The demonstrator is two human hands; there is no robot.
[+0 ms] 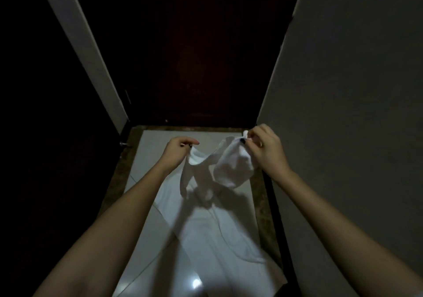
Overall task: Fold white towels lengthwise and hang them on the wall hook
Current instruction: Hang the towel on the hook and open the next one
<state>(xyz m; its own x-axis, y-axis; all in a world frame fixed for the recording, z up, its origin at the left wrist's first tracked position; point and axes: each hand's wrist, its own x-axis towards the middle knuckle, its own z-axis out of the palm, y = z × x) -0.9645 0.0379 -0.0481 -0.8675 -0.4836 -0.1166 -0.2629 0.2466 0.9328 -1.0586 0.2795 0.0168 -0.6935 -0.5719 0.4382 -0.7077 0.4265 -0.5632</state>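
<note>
Head view: both arms out, left hand (177, 151) and right hand (265, 146) each pinching a top corner of the white towel (231, 166), fingers closed on cloth, holding it spread above the tiled floor (151, 145), probably to line up edges for the lengthwise fold.

Dim home hallway: dark wooden door (194, 56), tiled floor (155, 150), plain walls (354, 90).

The white towel (212, 205) hangs down the middle of a narrow passage. A grey wall (354, 90) stands close on the towel's right, a dark door (194, 56) shuts off the far end beyond it, and a white door frame (87, 56) bounds its left. Open air remains above the towel.
</note>
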